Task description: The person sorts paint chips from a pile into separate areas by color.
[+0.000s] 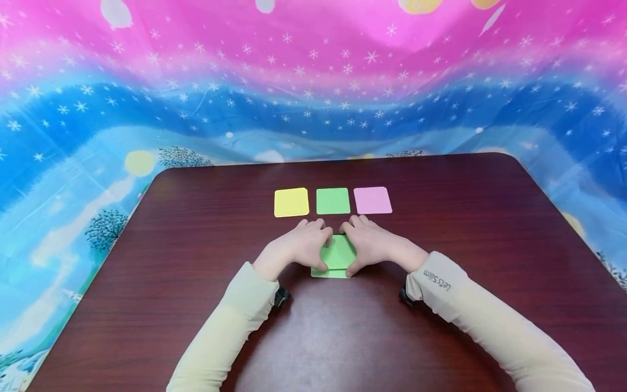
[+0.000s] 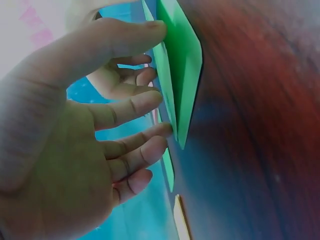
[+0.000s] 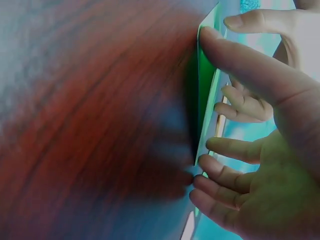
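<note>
Green paper (image 1: 339, 251) is between the two hands near the middle of the table. Its upper layer is raised at the near side, and a lower layer shows beneath. In the left wrist view the green layers (image 2: 185, 75) spread in a narrow V; whether this is one folded sheet or two cannot be told. The left hand (image 1: 306, 244) holds the paper's left side, thumb on the near edge and fingers at the far side. On the right side, the right hand (image 1: 372, 243) holds it the same way, its thumb (image 3: 212, 45) against the upper layer.
Beyond the hands lie a yellow square (image 1: 291, 202), a green square (image 1: 333, 201) and a pink square (image 1: 373, 200) in a row. They rest on a dark reddish-brown table (image 1: 196, 234). A patterned pink and blue cloth (image 1: 313, 98) hangs behind it.
</note>
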The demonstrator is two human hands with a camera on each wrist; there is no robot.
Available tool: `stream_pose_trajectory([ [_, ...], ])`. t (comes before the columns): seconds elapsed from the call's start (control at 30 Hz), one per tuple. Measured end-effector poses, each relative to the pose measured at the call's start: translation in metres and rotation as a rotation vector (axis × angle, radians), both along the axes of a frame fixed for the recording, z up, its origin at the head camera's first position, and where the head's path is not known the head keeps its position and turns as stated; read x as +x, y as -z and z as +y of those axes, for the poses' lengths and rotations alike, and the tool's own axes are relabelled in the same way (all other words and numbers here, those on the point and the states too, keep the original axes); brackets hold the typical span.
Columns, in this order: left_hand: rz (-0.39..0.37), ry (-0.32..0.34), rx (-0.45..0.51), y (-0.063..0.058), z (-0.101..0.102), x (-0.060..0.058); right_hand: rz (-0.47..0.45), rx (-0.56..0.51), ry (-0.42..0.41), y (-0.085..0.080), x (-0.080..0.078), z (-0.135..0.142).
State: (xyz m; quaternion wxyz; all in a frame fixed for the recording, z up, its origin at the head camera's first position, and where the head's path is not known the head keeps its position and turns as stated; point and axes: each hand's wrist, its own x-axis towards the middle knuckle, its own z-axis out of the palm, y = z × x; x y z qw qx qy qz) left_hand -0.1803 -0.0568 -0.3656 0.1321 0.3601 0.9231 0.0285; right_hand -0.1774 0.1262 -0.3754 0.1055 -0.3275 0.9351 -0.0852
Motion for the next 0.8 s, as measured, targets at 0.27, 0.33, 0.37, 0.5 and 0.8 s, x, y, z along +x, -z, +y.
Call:
stream_pose_trajectory([
  [0.27,-0.058,-0.018,0.041,0.006,0.0,-0.007,-0.026,0.005,0.011,0.003,-0.008,0.001],
  [0.33,-0.04,-0.018,0.055,0.008,0.0,-0.008,-0.03,0.01,0.022,0.002,-0.009,0.001],
  [0.37,-0.03,-0.018,0.056,0.008,0.0,-0.009,-0.032,0.009,0.029,0.002,-0.01,0.001],
  [0.5,-0.002,-0.018,0.067,0.009,-0.001,-0.012,-0.025,-0.005,0.036,-0.001,-0.013,0.002],
  [0.8,0.038,-0.041,0.038,0.004,-0.001,-0.033,0.021,-0.028,0.055,-0.007,-0.031,0.003],
])
